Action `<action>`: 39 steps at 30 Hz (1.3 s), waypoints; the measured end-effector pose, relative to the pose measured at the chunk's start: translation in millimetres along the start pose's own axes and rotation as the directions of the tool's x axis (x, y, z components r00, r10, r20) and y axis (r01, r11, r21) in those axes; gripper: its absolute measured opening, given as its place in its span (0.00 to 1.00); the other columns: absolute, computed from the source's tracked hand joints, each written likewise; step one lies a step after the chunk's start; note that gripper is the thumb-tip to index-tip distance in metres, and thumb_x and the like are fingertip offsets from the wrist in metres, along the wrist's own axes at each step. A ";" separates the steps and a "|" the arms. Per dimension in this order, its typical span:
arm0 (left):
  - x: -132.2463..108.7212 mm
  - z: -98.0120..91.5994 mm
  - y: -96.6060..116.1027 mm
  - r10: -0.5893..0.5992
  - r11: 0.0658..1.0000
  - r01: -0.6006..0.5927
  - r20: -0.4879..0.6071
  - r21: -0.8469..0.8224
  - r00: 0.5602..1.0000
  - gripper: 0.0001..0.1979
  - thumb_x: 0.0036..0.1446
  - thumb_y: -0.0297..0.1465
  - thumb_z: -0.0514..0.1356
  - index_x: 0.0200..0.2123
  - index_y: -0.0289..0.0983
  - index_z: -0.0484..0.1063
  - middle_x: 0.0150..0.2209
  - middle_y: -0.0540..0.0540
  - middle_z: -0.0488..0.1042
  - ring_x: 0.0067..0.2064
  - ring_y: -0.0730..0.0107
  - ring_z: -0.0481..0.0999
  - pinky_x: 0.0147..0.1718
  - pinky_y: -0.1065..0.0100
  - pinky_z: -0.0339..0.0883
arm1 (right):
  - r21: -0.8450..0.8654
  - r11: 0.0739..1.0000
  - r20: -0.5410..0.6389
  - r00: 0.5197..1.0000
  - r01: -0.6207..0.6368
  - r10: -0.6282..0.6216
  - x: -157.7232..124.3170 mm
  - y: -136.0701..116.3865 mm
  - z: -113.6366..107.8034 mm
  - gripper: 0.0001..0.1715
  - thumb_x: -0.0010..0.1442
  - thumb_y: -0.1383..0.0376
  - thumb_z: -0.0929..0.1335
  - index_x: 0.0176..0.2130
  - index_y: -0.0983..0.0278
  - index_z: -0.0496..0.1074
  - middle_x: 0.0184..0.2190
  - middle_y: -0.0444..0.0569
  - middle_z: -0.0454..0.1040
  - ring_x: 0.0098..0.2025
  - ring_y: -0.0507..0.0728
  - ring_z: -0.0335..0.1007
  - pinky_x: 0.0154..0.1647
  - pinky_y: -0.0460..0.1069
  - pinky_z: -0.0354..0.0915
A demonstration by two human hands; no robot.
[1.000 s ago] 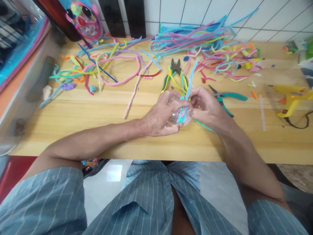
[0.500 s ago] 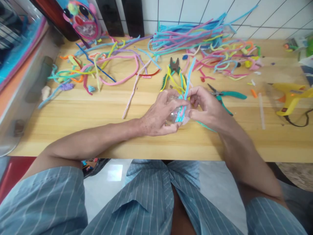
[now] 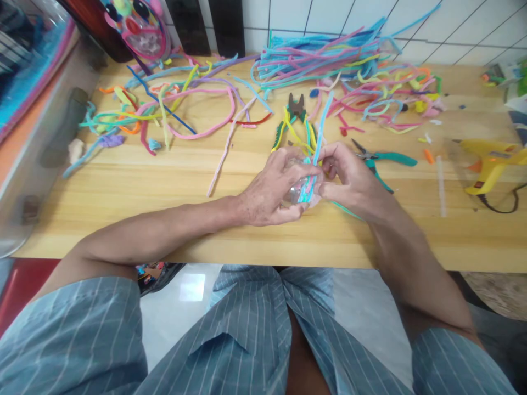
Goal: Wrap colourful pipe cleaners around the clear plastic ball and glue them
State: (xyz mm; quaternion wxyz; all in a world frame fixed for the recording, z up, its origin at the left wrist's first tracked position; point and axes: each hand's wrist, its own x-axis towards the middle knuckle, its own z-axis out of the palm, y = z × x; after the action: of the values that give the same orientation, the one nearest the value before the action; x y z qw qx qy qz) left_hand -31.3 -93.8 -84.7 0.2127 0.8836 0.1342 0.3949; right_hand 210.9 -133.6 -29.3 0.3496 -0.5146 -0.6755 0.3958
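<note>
My left hand is closed around a clear, rounded plastic piece, perhaps a cup or bottle part. Bands of turquoise and pink pipe cleaner lie across it. A light blue pipe cleaner rises from the piece, its free end pointing away from me. My right hand is at the piece's right side, thumb and fingers pinched close to the blue pipe cleaner's base. Its fingertips partly hide what they grip. Just beyond the hands lie green-and-yellow pliers, their handles partly covered.
Teal needle-nose pliers lie right of my right hand, with a glue stick and yellow glue gun farther right. A pipe cleaner bundle is at the back. Loose pieces spread left. A plastic bin stands far left.
The view has shifted slightly. Both hands keep nearly the same hold on the plastic piece, and the blue pipe cleaner stays upright beside it.
</note>
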 end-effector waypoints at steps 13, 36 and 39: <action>0.2 1.6 4.0 0.008 0.998 -0.008 0.012 0.060 1.000 0.37 0.66 0.44 0.66 0.74 0.45 0.61 0.68 0.33 0.63 0.71 0.41 0.66 0.68 0.37 0.71 | 0.065 0.997 0.037 0.998 -0.049 0.046 1.8 -1.8 -3.6 0.20 0.56 0.53 0.79 0.46 0.50 0.74 0.38 0.43 0.72 0.38 0.59 0.69 0.39 0.56 0.68; 0.2 0.7 -2.4 -0.070 0.997 0.070 0.010 -0.035 0.997 0.36 0.66 0.51 0.68 0.71 0.45 0.68 0.67 0.32 0.67 0.71 0.39 0.69 0.72 0.34 0.66 | 0.039 0.999 -0.022 1.000 -0.019 0.020 4.1 -5.1 2.5 0.22 0.53 0.58 0.78 0.46 0.52 0.72 0.37 0.42 0.70 0.39 0.59 0.65 0.43 0.57 0.64; 0.2 1.5 -3.9 -0.058 0.998 0.058 0.016 0.000 0.998 0.35 0.66 0.50 0.67 0.71 0.45 0.67 0.67 0.33 0.67 0.71 0.40 0.69 0.71 0.34 0.68 | 0.005 1.000 -0.044 0.999 0.007 -0.006 3.2 -5.4 4.8 0.22 0.52 0.60 0.77 0.46 0.52 0.72 0.38 0.43 0.69 0.41 0.59 0.66 0.46 0.57 0.64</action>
State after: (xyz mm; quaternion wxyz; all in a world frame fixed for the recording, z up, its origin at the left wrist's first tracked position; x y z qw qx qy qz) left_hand -30.2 -90.8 -87.3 0.2256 0.8824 0.1580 0.3815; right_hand 203.6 -132.1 -26.5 0.3670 -0.5202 -0.6684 0.3847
